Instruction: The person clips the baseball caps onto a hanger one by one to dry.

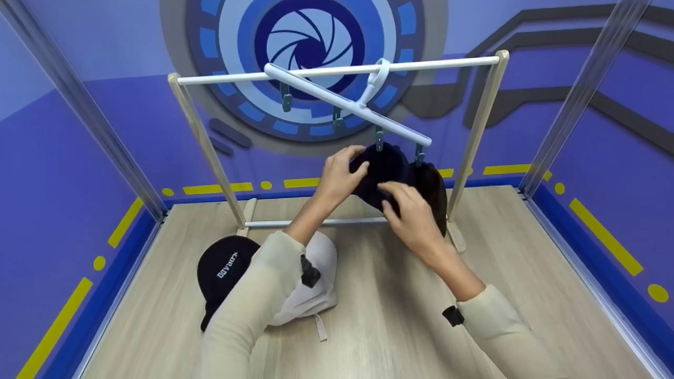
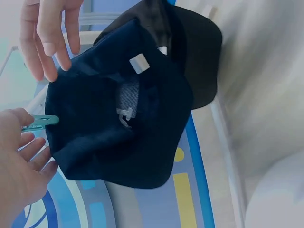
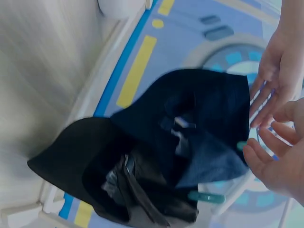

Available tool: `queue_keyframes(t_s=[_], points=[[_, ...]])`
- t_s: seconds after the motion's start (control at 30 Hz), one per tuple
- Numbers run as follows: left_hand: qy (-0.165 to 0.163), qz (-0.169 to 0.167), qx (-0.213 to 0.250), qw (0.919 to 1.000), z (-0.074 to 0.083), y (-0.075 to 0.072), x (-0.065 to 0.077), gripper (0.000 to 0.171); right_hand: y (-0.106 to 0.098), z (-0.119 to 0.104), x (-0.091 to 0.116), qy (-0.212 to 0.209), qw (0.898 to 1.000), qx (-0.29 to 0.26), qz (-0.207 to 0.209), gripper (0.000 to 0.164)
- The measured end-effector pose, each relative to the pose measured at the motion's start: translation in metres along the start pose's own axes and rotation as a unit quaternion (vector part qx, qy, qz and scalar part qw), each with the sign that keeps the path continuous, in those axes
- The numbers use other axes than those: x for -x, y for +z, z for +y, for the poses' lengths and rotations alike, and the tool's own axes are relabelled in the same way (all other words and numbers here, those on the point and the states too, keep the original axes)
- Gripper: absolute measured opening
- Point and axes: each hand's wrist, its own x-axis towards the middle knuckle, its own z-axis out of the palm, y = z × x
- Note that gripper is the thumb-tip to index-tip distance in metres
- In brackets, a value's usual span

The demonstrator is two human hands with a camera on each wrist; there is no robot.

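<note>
A dark navy hat with a flared brim point(image 2: 90, 128) hangs by its crown from a green clip point(image 1: 379, 141) on the white hanger point(image 1: 316, 90). Beside it a black cap point(image 3: 71, 152) hangs from the end clip point(image 3: 206, 197). My left hand point(image 1: 339, 176) is at the left of the navy hat, its fingers loosely bent and close to the clip in the left wrist view. Close to the hat's right side is my right hand point(image 1: 413, 216), fingers relaxed with nothing gripped. Whether the fingertips touch the fabric is hard to tell.
The tilted hanger hooks over the top bar of a rack point(image 1: 442, 64) with wooden legs. Two more clips, one of them a green clip point(image 1: 286, 100), hold nothing. On the table point(image 1: 400, 337) lie a black cap with white lettering point(image 1: 221, 268) and a pale grey hat point(image 1: 318, 284), partly behind my left sleeve.
</note>
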Motion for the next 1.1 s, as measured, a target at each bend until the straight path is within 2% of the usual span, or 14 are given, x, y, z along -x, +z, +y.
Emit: queue_keyframes(t_s=[0.17,0.37,0.57,0.73,0.93,1.1], points=[[0.053,0.006,-0.013,0.9985,-0.007,-0.008,0.024,0.034,0.011,-0.01,0.017,-0.018,0.999,0.0,-0.048,0.034],[0.102,-0.017,-0.034,0.994,-0.016,-0.019,0.061,0.037,0.028,-0.021,0.041,-0.051,0.995,-0.006,-0.087,0.033],[0.123,-0.052,-0.085,0.9874,-0.027,-0.025,0.103,0.038,0.046,-0.031,0.062,-0.065,0.99,-0.015,-0.122,0.034],[0.135,-0.059,-0.104,0.9837,-0.035,-0.03,0.133,0.037,0.057,-0.037,0.074,-0.075,0.987,-0.024,-0.142,0.034],[0.13,-0.067,-0.129,0.9808,-0.045,-0.037,0.16,0.039,0.067,-0.041,0.084,-0.087,0.982,-0.046,-0.164,0.033],[0.129,-0.075,-0.15,0.9773,-0.052,-0.043,0.178,0.041,0.073,-0.047,0.089,-0.072,0.975,-0.058,-0.201,0.034]])
